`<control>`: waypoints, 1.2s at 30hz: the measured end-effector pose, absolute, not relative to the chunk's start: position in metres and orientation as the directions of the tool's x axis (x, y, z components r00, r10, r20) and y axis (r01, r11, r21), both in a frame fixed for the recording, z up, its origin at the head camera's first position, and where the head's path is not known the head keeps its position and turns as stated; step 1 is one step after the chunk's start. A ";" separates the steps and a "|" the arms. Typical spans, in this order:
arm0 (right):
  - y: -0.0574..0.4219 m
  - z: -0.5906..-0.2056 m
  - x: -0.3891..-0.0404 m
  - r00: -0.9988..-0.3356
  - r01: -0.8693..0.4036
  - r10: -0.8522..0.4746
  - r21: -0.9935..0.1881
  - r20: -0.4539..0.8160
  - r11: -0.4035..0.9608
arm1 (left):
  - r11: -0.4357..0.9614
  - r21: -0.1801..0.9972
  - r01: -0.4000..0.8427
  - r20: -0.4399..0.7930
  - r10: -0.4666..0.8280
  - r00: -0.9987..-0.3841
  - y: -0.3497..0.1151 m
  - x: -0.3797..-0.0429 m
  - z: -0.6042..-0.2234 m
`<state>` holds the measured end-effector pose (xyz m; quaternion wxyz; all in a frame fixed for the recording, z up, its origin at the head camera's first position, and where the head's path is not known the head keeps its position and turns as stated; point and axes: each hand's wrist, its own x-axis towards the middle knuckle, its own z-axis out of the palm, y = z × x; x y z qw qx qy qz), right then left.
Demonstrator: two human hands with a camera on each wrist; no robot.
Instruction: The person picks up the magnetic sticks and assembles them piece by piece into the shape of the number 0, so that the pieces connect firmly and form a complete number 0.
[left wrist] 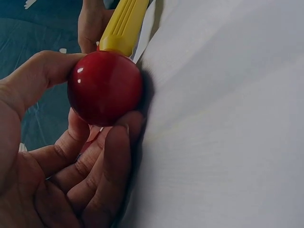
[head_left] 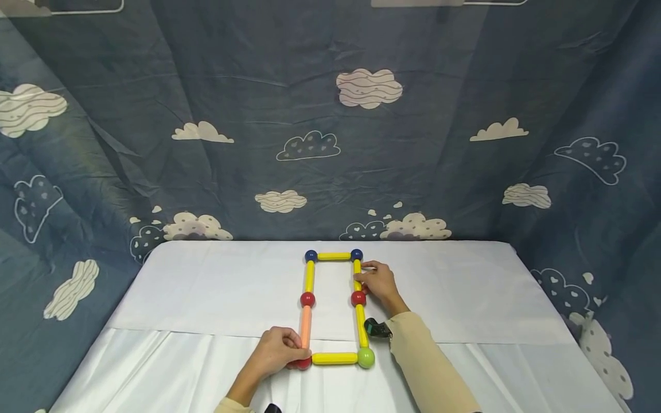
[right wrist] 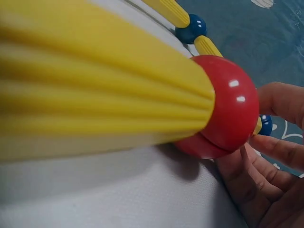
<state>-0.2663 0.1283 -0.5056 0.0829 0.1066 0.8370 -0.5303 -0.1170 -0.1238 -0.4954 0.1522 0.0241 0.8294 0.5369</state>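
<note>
Magnetic rods and balls form a tall rectangle flat on the white cloth. My left hand (head_left: 276, 349) pinches the red ball (left wrist: 105, 88) at its near left corner, thumb on one side and curled fingers on the other. A salmon rod (head_left: 306, 324) runs from that ball up to another red ball (head_left: 307, 299). My right hand (head_left: 381, 282) grips the upper right yellow rod (head_left: 357, 267), between a blue ball (head_left: 357, 254) and a red ball (right wrist: 232, 107). The front yellow rod (head_left: 334, 359) ends at a light green ball (head_left: 366, 358).
A second blue ball (head_left: 311, 256) marks the far left corner, joined by a yellow rod (head_left: 334, 256) across the back. Behind the white-covered table (head_left: 439, 287) hangs a dark cloth (head_left: 310, 183) with cloud prints, which also lines both sides.
</note>
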 end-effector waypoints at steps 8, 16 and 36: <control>0.130 -0.506 -0.268 -0.958 0.282 0.066 -0.869 -0.280 0.407 | 0.432 0.891 -0.138 -0.251 0.217 -0.943 -0.126 -0.120 -0.494; 0.131 -0.498 -0.271 -0.952 0.292 0.028 -0.874 -0.306 0.388 | 0.458 0.876 -0.150 -0.276 0.221 -0.935 -0.128 -0.124 -0.493; 0.131 -0.499 -0.266 -0.950 0.307 0.062 -0.870 -0.307 0.386 | 0.415 0.899 -0.137 -0.248 0.227 -0.942 -0.125 -0.119 -0.495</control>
